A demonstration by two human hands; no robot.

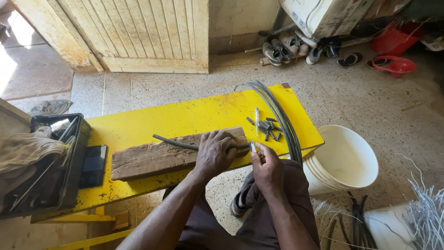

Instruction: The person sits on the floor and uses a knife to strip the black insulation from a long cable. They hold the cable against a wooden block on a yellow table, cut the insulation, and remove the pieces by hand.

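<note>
Left fingers (217,141) are pressing a dark grey rubbery cable (178,143) down onto the rough brown wooden plank (152,159) on my yellow counter (185,115). Just off the plank's right end, my right fingers (259,155) pinch a small silvery blade (253,146) at the cable's tip.

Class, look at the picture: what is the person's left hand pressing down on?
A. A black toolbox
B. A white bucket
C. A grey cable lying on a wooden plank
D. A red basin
C. The left hand lies flat over the grey cable, which runs along the wooden plank on the yellow bench; the white bucket stands apart on the floor.
</note>
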